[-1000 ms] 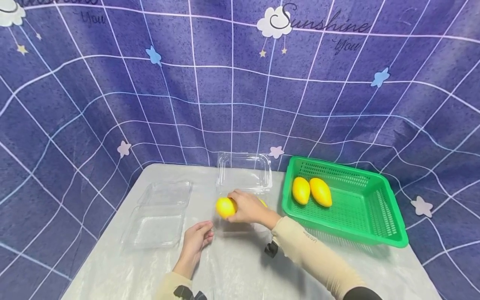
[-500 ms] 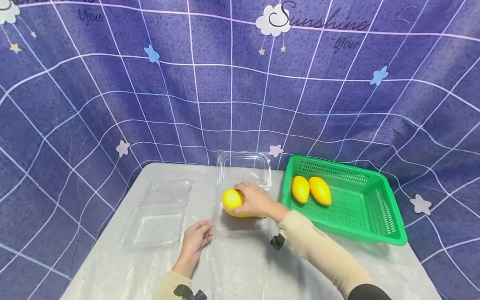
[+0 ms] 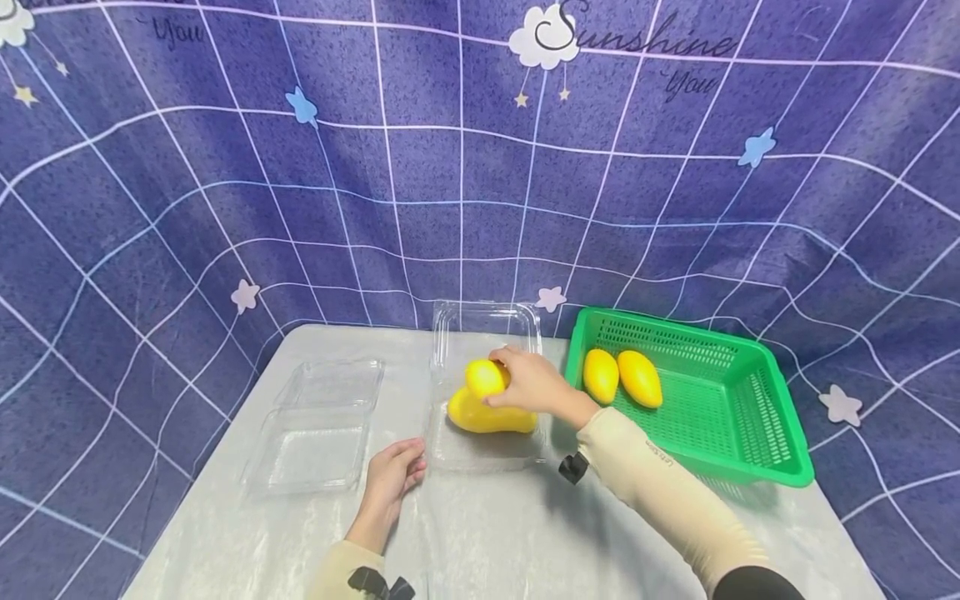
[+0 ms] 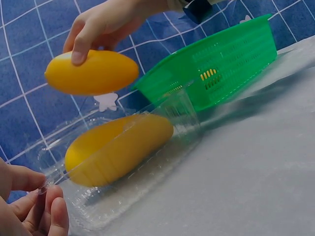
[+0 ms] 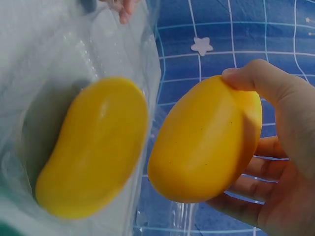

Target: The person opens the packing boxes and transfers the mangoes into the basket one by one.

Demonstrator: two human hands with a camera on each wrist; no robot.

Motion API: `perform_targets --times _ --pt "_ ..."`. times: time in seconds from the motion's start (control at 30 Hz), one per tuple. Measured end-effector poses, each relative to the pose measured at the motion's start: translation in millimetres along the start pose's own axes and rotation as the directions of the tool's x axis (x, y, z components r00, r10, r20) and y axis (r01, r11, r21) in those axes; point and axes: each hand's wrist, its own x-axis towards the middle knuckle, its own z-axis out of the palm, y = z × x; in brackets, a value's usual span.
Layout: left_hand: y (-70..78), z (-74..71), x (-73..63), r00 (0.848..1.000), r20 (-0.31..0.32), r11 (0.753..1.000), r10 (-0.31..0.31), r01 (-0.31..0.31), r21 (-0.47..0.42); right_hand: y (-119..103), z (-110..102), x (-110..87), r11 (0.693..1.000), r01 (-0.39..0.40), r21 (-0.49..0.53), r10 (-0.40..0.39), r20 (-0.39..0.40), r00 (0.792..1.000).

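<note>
My right hand (image 3: 536, 383) grips a yellow mango (image 5: 206, 142), thumb on one side and fingers on the other. It holds the fruit above an open clear plastic clamshell box (image 3: 480, 454). Inside that box lies a second, longer yellow mango (image 4: 118, 150), which shows whole in the right wrist view. At the box's left edge, my left hand (image 3: 395, 475) pinches the rim between thumb and finger, seen closest in the left wrist view. The box's lid (image 3: 487, 321) stands raised at the back.
To the right stands a green plastic basket (image 3: 750, 477) with two mangoes (image 3: 640, 379) at its left end. Another open clear clamshell box (image 3: 307, 450) lies on the left of the table. A purple grid-patterned curtain (image 3: 420, 167) hangs behind.
My right hand has moved right and back with its mango, from the box's left side to above its rear part. The mango in the box has come into fuller view. My left hand stays put.
</note>
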Motion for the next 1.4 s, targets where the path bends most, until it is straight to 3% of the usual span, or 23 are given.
perform_targets --times 0.5,1.0,1.4 --pt "0.4 0.3 -1.4 1.000 -0.013 1.000 -0.010 0.010 0.004 19 -28 -8.5 1.000 -0.013 -0.026 0.011 -0.075 0.997" --pt "1.1 -0.3 -1.5 1.000 -0.006 1.000 0.002 -0.002 -0.009 47 -47 -19.8 0.992 -0.128 -0.024 0.124 -0.114 0.986" --pt "-2.0 -1.2 0.1 1.000 0.010 1.000 0.006 -0.006 -0.015 69 -61 -30.7 0.983 -0.179 -0.047 0.170 -0.141 0.975"
